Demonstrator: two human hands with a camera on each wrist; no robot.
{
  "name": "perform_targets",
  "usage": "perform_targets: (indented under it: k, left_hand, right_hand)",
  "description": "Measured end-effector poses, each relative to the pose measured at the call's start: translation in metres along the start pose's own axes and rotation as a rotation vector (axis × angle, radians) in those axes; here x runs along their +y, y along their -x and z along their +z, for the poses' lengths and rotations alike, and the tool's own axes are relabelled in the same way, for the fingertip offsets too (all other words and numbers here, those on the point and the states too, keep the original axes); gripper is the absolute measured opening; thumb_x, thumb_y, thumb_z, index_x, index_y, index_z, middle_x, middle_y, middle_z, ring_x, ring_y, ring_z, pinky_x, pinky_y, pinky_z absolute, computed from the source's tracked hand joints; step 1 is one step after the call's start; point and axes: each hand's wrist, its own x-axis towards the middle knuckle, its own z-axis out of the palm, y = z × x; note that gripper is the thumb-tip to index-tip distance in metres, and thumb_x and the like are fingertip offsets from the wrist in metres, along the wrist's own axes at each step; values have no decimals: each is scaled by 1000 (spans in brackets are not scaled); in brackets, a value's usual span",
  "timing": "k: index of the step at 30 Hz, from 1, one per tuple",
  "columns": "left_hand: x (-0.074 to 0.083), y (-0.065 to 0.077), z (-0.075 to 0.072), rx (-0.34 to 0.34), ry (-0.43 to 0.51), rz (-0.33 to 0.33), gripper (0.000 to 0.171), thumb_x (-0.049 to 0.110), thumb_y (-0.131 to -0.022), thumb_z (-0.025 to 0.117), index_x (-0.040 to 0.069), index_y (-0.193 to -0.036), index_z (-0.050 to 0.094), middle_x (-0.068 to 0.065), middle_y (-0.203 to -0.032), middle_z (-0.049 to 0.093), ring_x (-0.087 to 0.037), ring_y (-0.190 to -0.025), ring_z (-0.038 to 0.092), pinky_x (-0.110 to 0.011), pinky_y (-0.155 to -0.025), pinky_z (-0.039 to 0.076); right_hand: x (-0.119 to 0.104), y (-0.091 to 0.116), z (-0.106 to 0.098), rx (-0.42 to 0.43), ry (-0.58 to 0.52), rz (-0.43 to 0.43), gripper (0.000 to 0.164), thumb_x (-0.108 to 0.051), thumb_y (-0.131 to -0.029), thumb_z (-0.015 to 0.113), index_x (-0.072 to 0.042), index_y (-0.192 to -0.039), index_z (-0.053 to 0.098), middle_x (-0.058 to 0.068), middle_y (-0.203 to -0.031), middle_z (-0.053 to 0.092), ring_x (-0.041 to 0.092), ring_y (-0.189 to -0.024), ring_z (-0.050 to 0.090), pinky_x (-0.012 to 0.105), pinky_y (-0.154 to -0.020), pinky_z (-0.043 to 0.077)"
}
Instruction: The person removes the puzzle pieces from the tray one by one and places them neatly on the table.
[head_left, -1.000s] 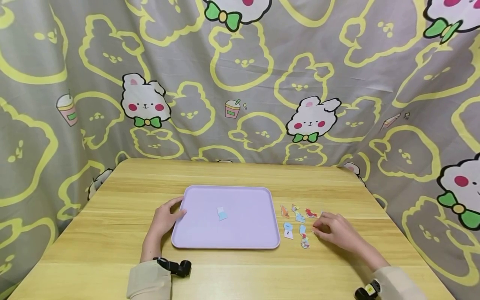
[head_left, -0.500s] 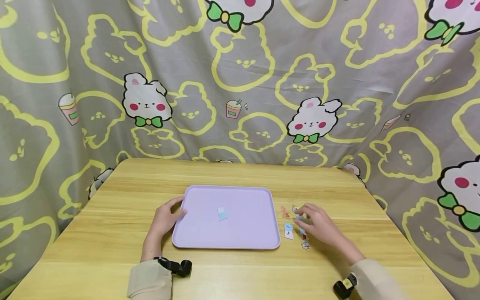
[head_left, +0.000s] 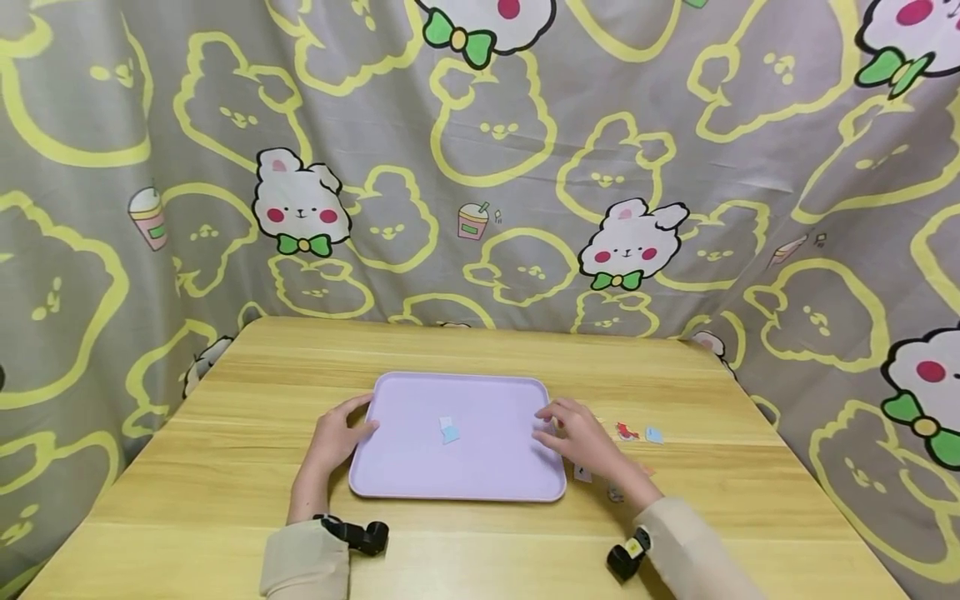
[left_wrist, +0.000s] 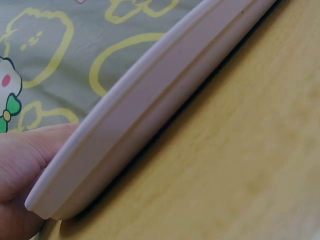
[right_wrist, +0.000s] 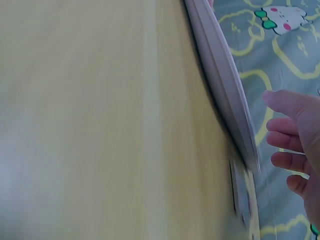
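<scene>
A lilac tray lies on the table, with a small white and light-blue paper piece near its middle. My left hand holds the tray's left edge, thumb over the rim. The left wrist view shows part of this hand behind the tray's side wall. My right hand hovers by the tray's right rim, fingers loosely spread. In the right wrist view the right hand's fingers are apart, and nothing shows between them.
Right of the tray lie several cut picture pieces: a red one, a light-blue one, a white one and a small mottled one. My right hand and forearm cover others. A patterned curtain surrounds the wooden table.
My right hand has moved left from the far pieces, across the others, to the tray's right rim. The left hand stays on the tray's edge.
</scene>
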Motion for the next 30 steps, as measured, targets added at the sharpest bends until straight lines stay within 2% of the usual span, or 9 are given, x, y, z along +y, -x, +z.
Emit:
perform_targets:
  k: [5, 8, 13, 22, 30]
  left_hand:
    - [-2, 0, 1, 4, 2, 3, 53, 16, -95, 62, 6, -145, 46, -24, -153, 39, -46, -144, 29, -59, -119, 27]
    - [-3, 0, 3, 6, 5, 0, 54, 16, -95, 63, 6, -145, 47, -24, -153, 40, -46, -144, 30, -58, -119, 27]
    - [-3, 0, 5, 9, 9, -2, 53, 16, -95, 63, 7, -145, 47, -24, -152, 40, -46, -144, 31, -58, -119, 28]
    - [-3, 0, 6, 15, 21, 7, 53, 15, -94, 63, 6, -144, 48, -24, -152, 41, -46, -143, 32, -58, -118, 29]
    - [-3, 0, 3, 23, 19, -4, 53, 14, -93, 65, 7, -144, 48, -24, -152, 40, -46, -143, 32, -59, -118, 29]
  right_hand:
    - [-18, -17, 16, -10, 8, -13, 28, -26, -83, 77, -7, -102, 72, 2, -91, 65, 14, -77, 56, 21, -68, 46]
    - [-30, -26, 27, -24, 42, -15, 33, -30, -82, 77, -7, -105, 71, 1, -93, 65, 17, -84, 59, 28, -75, 48]
    - [-50, -40, 42, -86, 89, -10, 45, -39, -81, 77, -7, -111, 70, 2, -99, 66, 19, -95, 60, 36, -83, 48]
    - [-71, -60, 64, -172, 238, -79, 58, -54, -77, 76, -7, -110, 71, 4, -103, 66, 19, -94, 59, 31, -75, 46]
    - [-83, -73, 72, -204, 297, -144, 47, -51, -79, 75, -9, -98, 70, -1, -92, 62, 13, -83, 55, 23, -66, 38]
